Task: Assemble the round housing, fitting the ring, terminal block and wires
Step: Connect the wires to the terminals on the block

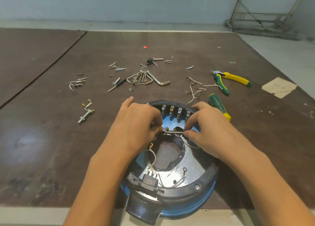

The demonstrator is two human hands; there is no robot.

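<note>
The round blue housing [201, 203] with a black ring [207, 179] on its rim lies on the table's near edge. A row of metal terminals [175, 112] lines its far inner wall. A black connector block [149, 180] sits at the near rim. My left hand [139, 123] and my right hand [207, 125] both reach inside the far part, each pinching an end of a white wire bundle [172, 132] with brass lugs. Another white wire with a gold lug [152, 153] rises from the central opening.
Beyond the housing lie hex keys [148, 79], scattered screws [117, 67], a bolt with nuts [85, 116], loose lugged wires [196, 89], green-yellow pliers [226, 79], a green-yellow screwdriver [219, 106] next to my right hand, and paper scraps [279, 87] at far right.
</note>
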